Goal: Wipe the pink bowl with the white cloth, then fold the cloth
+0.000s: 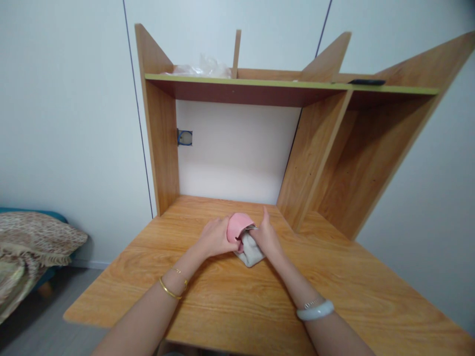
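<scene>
Over the desk top, my left hand point(217, 237) is closed around a pink rounded item point(239, 225), which has an open, uneven edge facing right. What kind of item it is, I cannot make out. A light grey cloth point(252, 251) hangs at its open side, its lower corner close to or on the wood. My right hand point(265, 235) grips the cloth by the pink edge, thumb pointing up. Its other fingertips are hidden behind the cloth and the pink item.
The wooden desk point(230, 301) carries a shelf unit point(245, 85) at the back. A clear plastic bag point(204, 66) and a dark flat object point(367, 82) lie on the upper shelf. At left stands a seat or bed with a patterned blanket point(37, 237). A wall socket box point(185, 138) shows behind.
</scene>
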The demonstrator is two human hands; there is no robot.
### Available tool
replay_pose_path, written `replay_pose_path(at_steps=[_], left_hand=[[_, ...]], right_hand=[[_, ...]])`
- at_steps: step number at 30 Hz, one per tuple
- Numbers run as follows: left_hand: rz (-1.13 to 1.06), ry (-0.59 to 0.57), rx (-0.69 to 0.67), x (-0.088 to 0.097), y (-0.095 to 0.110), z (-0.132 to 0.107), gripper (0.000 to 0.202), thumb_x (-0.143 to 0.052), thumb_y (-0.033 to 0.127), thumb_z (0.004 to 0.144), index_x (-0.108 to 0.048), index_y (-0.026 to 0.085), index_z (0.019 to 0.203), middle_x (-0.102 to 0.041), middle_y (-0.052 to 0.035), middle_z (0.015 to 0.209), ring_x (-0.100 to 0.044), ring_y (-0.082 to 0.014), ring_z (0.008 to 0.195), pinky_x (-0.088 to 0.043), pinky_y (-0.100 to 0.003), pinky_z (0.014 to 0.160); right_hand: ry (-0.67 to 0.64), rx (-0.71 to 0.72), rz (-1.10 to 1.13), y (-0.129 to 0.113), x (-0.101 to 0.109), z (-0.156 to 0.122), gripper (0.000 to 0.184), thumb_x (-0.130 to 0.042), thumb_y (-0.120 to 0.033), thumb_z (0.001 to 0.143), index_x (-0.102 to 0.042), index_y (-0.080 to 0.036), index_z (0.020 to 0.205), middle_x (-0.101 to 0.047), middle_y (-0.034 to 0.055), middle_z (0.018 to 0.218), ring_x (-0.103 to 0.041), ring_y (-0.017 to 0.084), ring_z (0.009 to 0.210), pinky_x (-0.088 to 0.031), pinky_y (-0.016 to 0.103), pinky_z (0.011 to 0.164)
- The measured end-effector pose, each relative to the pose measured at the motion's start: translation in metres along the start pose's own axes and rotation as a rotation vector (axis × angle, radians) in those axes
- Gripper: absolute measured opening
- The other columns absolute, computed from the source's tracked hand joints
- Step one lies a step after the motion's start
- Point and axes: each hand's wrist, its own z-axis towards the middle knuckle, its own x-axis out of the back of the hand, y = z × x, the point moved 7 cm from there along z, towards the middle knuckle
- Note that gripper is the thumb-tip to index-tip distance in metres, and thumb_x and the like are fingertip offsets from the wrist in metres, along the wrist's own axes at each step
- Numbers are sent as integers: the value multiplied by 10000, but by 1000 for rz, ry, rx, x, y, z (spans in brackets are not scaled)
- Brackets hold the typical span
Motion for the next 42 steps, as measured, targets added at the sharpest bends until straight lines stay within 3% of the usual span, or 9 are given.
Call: replay_pose_path(at_steps=[6,17,20,23,28,31,37,42], left_hand=[[201,-9,-7,8,8,-1,748,-650,468,554,-455,153,1204,-618,-126,1010,-562,-313,931,-414,-372,812],[150,24,-48,7,14,-5,779,-609,511,630,-390,168,1295,-582,-125,1104,-498,-316,1042,-330,-402,928],[55,43,3,5,3,-3,750,-538,561,699,-352,178,1317,-551,-122,1162,-487,-296,1069,-328,-408,936],[-92,44,60,-5,-10,-1,820,-568,588,673,-308,178,1334,-488,-131,1248,-456,-293,1123,-332,-411,946],[-442,-3,-3,-27,-18,-1,898,-639,481,673,-191,131,1368,-422,-149,1311,-441,-245,1162,-350,-364,968],[-581,-25,-28,-33,-20,-1,864,-641,435,693,-196,105,1356,-418,-161,1310,-446,-226,1158,-359,-345,968],[-594,-16,42,-29,-27,2,780,-682,378,659,-314,140,1304,-520,-119,1215,-506,-229,1082,-402,-350,920],[-418,6,53,-20,-17,2,723,-672,337,648,-356,168,1275,-551,-88,1172,-533,-227,1025,-418,-340,882]], right_hand=[[80,136,-125,-13,5,-6,855,-531,-228,694,-57,-77,1389,-571,20,599,-533,168,556,-327,226,501],[-62,263,79,-6,-5,-4,729,-435,-202,689,-190,-95,1368,-549,-15,575,-513,163,561,-375,245,553],[-109,216,178,3,-11,-1,688,-418,-218,708,-220,-115,1358,-574,-10,622,-531,163,591,-397,249,573],[-110,158,246,13,-17,3,677,-421,-206,710,-227,-115,1352,-607,13,703,-553,163,643,-416,248,597],[-89,108,266,22,-25,7,669,-442,-189,706,-256,-88,1341,-638,72,834,-580,184,742,-434,267,647],[-92,99,281,22,-27,7,686,-447,-182,704,-239,-67,1348,-641,93,867,-590,191,787,-440,270,668],[-56,34,241,20,-28,8,744,-521,-204,678,-229,-68,1349,-646,111,891,-607,199,784,-442,256,626],[16,-35,119,17,-16,9,769,-572,-220,653,-258,-74,1340,-651,102,821,-612,205,734,-416,237,560]])
